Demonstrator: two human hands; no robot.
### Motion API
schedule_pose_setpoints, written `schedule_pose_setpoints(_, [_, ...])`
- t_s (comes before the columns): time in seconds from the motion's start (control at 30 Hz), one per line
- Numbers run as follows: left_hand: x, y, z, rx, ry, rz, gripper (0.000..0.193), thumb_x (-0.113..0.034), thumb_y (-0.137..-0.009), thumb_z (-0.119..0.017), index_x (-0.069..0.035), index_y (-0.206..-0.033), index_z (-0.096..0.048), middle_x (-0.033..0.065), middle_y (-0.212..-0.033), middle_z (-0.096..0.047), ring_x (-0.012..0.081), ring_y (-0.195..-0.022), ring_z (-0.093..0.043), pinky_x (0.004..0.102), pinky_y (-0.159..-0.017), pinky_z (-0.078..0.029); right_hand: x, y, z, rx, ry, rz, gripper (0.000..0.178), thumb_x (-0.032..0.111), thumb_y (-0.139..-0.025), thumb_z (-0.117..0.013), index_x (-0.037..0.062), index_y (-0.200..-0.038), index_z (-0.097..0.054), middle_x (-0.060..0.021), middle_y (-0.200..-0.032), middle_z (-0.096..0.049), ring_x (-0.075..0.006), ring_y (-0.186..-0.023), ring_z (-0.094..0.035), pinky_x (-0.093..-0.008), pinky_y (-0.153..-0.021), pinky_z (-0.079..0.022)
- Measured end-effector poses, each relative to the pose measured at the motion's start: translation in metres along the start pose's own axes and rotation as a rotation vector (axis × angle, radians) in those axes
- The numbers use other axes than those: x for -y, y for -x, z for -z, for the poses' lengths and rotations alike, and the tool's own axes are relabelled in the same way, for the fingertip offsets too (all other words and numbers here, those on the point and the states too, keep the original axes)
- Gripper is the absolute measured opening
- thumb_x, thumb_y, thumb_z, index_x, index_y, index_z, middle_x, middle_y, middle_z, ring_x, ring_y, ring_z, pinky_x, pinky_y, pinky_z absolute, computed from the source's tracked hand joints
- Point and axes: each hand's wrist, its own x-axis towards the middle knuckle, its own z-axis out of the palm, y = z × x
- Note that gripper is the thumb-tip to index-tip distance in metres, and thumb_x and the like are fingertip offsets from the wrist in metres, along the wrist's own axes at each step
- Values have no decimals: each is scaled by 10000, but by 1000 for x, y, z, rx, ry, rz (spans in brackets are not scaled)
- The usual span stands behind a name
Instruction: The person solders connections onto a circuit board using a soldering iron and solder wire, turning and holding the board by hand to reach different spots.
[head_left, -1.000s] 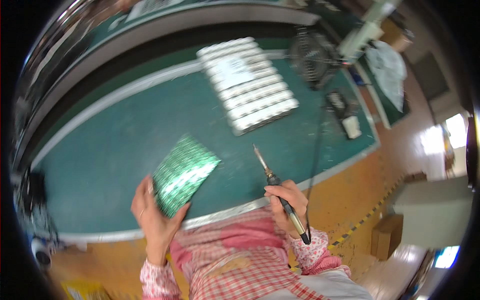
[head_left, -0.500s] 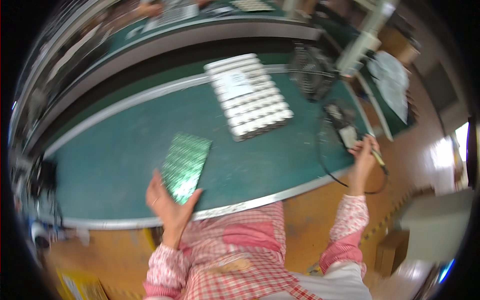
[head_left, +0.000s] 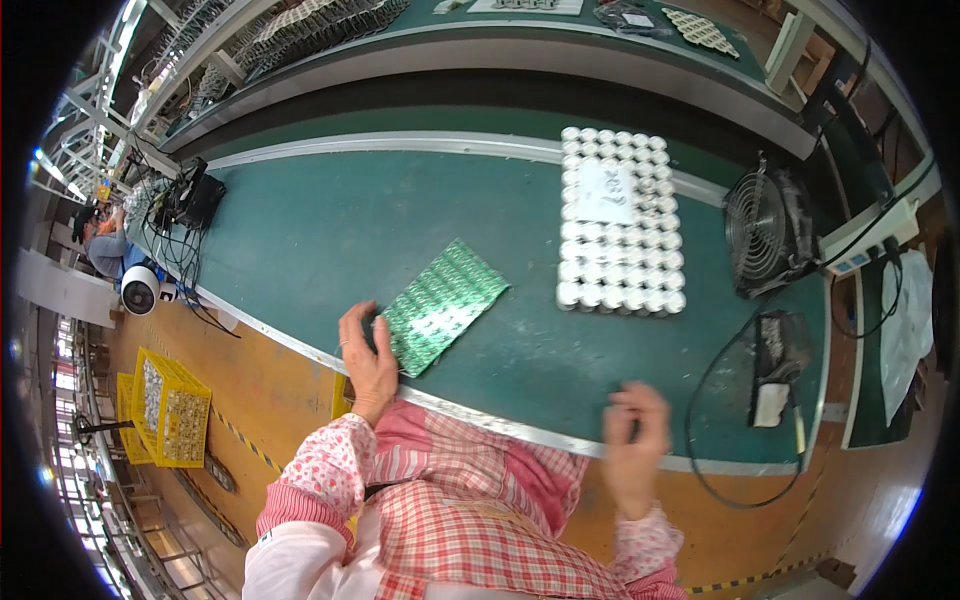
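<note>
A shiny green rectangular panel with bumpy rows [head_left: 448, 305] lies aslant on the green worktable [head_left: 300, 215]. At its near left corner is my left hand [head_left: 368, 360], thumb and fingers apart; whether the thumb touches the edge I cannot tell. My right hand [head_left: 637, 440] hovers over the table's front edge, blurred, fingers bent, nothing visible in them. Farther right, a block of white-topped round cells [head_left: 620, 245] carries a paper label [head_left: 604, 192]. A pen-like tool with a pale yellowish handle [head_left: 799, 430] and black cord rests near the right end, away from both hands.
Beside the tool lies a dark device with a pale block [head_left: 770, 405]. A black fan [head_left: 760, 225] stands at the far right by a power strip [head_left: 872, 240]. Black cables and a device [head_left: 195, 200] occupy the left end. Yellow baskets [head_left: 175, 410] stand on the floor.
My right hand has let go of the corded tool and moved left toward the front edge. My left hand stays by the green panel. The view has swung round, shifting everything in it.
</note>
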Motion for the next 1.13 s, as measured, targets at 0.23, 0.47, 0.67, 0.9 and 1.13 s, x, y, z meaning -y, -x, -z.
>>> schedule_pose_setpoints(0.23, [16, 5, -2, -48, -26, 23, 287, -144, -1010, -453, 26, -1215, -558, 216, -1265, -552, 371, -1174, -540, 405, -1026, -414, 2, -7, -7, 307, 339, 240, 334, 219, -855, -731, 118, -1157, -630, -49, -1127, -637, -268, -1018, -574, -411, -825, -397])
schedule_pose_setpoints(0.47, [-41, 92, 14, -432, -69, 467, 319, -154, -1058, -355, 26, -1145, -604, 204, -1086, -605, 359, -1059, -570, 396, -948, -429, -13, -6, 8, 512, 323, 295, 315, 189, -877, -699, 136, -1165, -583, -30, -1194, -599, -266, -1107, -529, -428, -899, -353])
schedule_pose_setpoints(0.67, [-168, 230, 14, 47, -149, 486, 164, -136, -944, -492, -27, -892, -604, 182, -883, -578, 378, -843, -557, 466, -753, -443, -12, -10, 4, 587, 304, 393, 279, 185, -868, -698, 132, -1119, -586, -33, -1164, -606, -269, -1101, -534, -432, -927, -342])
schedule_pose_setpoints(0.9, [-313, 238, -12, 463, 504, -49, 191, -209, -994, -497, -63, -975, -617, 92, -856, -567, 269, -834, -582, 414, -778, -419, -12, -15, 8, 663, 193, 590, 223, 256, -845, -740, 131, -1008, -654, -43, -1092, -632, -265, -1056, -562, -444, -922, -373])
schedule_pose_setpoints(1.13, [-311, 325, -22, 458, 717, 431, 308, -270, -1071, -392, -52, -1036, -607, 152, -1064, -610, 233, -1022, -573, 419, -950, -381, -52, 38, 36, 1974, 252, 852, 278, 276, -875, -722, 150, -1120, -754, -106, -1244, -642, -320, -1165, -588, -442, -1010, -425])
